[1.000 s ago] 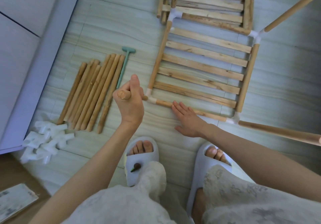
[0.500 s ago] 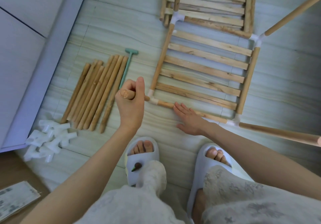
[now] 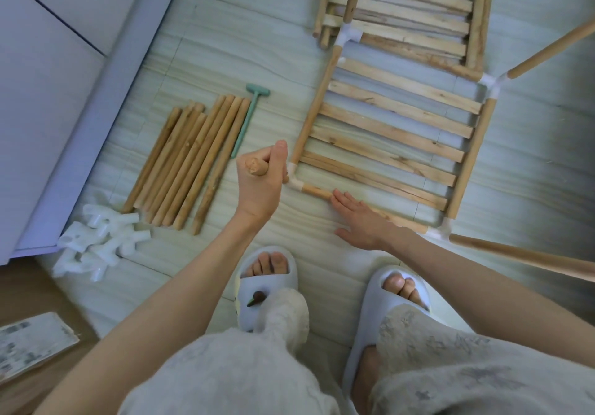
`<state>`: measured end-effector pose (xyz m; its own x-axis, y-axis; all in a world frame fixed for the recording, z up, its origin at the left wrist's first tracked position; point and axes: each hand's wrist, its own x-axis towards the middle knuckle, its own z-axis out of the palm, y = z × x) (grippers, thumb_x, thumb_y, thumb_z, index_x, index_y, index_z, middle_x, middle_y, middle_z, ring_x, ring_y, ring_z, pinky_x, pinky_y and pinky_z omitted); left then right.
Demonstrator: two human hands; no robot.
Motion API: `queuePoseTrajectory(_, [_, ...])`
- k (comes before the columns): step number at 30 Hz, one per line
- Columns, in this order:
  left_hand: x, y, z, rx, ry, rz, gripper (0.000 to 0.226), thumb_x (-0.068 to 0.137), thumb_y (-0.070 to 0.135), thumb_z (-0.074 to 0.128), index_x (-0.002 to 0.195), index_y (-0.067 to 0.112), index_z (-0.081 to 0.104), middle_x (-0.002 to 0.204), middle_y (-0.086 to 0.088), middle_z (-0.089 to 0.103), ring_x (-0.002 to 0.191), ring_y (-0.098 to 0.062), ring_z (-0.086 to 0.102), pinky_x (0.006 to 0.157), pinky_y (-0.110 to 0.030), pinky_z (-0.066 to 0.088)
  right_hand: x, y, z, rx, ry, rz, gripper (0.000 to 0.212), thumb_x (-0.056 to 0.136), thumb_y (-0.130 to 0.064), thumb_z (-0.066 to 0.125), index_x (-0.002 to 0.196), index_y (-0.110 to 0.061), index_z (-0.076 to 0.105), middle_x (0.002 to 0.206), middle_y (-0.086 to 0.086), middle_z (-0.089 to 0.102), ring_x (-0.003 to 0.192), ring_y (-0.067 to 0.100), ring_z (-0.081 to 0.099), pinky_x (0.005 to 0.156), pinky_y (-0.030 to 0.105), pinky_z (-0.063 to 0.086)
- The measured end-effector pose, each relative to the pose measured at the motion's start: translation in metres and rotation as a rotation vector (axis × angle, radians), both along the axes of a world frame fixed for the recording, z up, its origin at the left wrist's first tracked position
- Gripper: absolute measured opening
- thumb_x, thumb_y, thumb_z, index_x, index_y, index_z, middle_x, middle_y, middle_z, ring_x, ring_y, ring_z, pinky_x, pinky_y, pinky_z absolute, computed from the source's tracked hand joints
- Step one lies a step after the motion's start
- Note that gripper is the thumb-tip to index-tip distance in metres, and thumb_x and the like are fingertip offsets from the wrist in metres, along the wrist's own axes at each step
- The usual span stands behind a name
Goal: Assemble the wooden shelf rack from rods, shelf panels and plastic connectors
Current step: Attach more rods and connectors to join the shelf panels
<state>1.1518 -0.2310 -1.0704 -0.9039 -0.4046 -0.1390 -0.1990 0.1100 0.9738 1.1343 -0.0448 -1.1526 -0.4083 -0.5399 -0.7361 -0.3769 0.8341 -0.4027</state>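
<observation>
On the floor, the left hand (image 3: 259,186) is clenched around an upright rod (image 3: 256,167) at the shelf's (image 3: 396,131) corner connector (image 3: 293,178). The right hand (image 3: 360,221), fingers flat, steadies the frame rail (image 3: 317,192). Next, probably: push the rod home.

The hand with the rod has slid a little closer to the corner piece.

The left hand (image 3: 262,186) keeps its grip on the short rod (image 3: 256,167) and has moved a bit nearer the white corner connector (image 3: 294,180). The right hand (image 3: 362,221) is flat like before, but has shifted a tiny bit away from that connector, along the frame rod (image 3: 317,192).
</observation>
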Motion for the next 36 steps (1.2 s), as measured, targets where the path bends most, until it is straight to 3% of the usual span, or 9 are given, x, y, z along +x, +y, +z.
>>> queuePoseTrajectory(2, [0.000,-0.003,0.005,-0.015,-0.051,-0.028,0.052,0.098,0.016,0.045,0.050,-0.004,0.042,0.049,-0.019,0.036,0.050,-0.022,0.036,0.058,-0.016,0.038,-0.001,-0.003,0.008,0.036,0.003,0.023,0.066,0.101,-0.029,0.037,0.150,-0.011,-0.002,0.158,0.004,-0.014,0.146,0.018,-0.007,0.115,0.027,0.001])
queuePoseTrajectory(6, [-0.001,-0.011,0.007,0.003,-0.129,-0.107,0.045,0.097,0.025,0.049,0.064,-0.005,0.046,0.063,-0.023,0.047,0.068,-0.043,0.055,0.071,-0.035,0.044,0.003,-0.018,0.029,0.087,-0.007,0.102,0.062,0.101,-0.032,0.037,0.151,-0.014,0.006,0.159,0.007,-0.005,0.146,0.021,0.001,0.115,0.028,0.009])
queuePoseTrajectory(11, [0.018,-0.027,0.005,-0.121,-0.124,-0.276,0.005,0.093,0.027,0.057,0.095,0.022,0.057,0.101,0.004,0.058,0.098,-0.016,0.058,0.087,-0.025,0.044,0.000,-0.049,0.072,0.076,-0.097,0.218,0.055,0.101,-0.034,0.034,0.150,-0.020,0.015,0.156,0.005,0.020,0.142,0.020,0.024,0.112,0.027,0.019])
queuePoseTrajectory(15, [0.056,-0.064,-0.018,-0.172,-0.233,-0.181,0.029,0.093,0.024,0.055,0.122,0.018,0.054,0.122,0.005,0.054,0.112,-0.009,0.049,0.095,-0.025,0.041,0.001,-0.089,0.094,0.121,-0.151,0.349,0.054,0.101,-0.036,0.032,0.151,-0.021,0.014,0.155,0.005,0.023,0.140,0.021,0.027,0.110,0.027,0.021])
queuePoseTrajectory(19, [0.109,-0.122,-0.058,-0.401,-0.489,0.054,0.039,0.092,0.014,0.054,0.129,0.007,0.048,0.130,-0.014,0.048,0.124,-0.029,0.042,0.104,-0.037,0.034,0.009,-0.161,0.060,0.052,-0.113,0.362,0.053,0.103,-0.032,0.029,0.151,-0.016,0.012,0.156,0.008,0.018,0.142,0.024,0.023,0.112,0.029,0.022])
queuePoseTrajectory(22, [0.142,-0.158,-0.073,-0.513,-0.704,0.224,0.052,0.089,0.003,0.052,0.138,0.002,0.035,0.137,-0.023,0.033,0.126,-0.038,0.032,0.103,-0.041,0.029,0.022,-0.188,0.020,0.061,-0.017,0.318,0.055,0.102,-0.030,0.029,0.151,-0.012,0.008,0.158,0.011,0.005,0.145,0.028,0.008,0.117,0.038,0.016])
queuePoseTrajectory(25, [0.157,-0.182,-0.080,-0.526,-0.772,0.335,0.056,0.087,-0.001,0.051,0.139,0.004,0.032,0.138,-0.024,0.028,0.125,-0.039,0.029,0.102,-0.044,0.030,0.040,-0.183,-0.006,0.139,-0.040,0.264,0.060,0.102,-0.028,0.033,0.151,-0.014,0.002,0.157,0.007,-0.016,0.145,0.030,-0.010,0.118,0.045,0.011])
queuePoseTrajectory(28, [0.156,-0.194,-0.088,-0.481,-0.791,0.384,0.050,0.088,0.003,0.055,0.135,0.003,0.037,0.134,-0.024,0.032,0.121,-0.040,0.037,0.100,-0.045,0.034,0.044,-0.174,-0.011,0.141,-0.068,0.266,0.062,0.101,-0.026,0.036,0.151,-0.014,0.002,0.155,0.005,-0.023,0.144,0.027,-0.016,0.119,0.041,0.007])
queuePoseTrajectory(36, [0.154,-0.179,-0.101,-0.483,-0.828,0.274,0.034,0.095,0.016,0.048,0.128,0.012,0.043,0.115,-0.021,0.055,0.106,-0.038,0.052,0.085,-0.046,0.044,0.030,-0.175,0.011,0.111,-0.214,0.143,0.057,0.102,-0.034,0.033,0.151,-0.013,0.014,0.159,0.008,0.003,0.146,0.021,0.009,0.115,0.029,0.011])
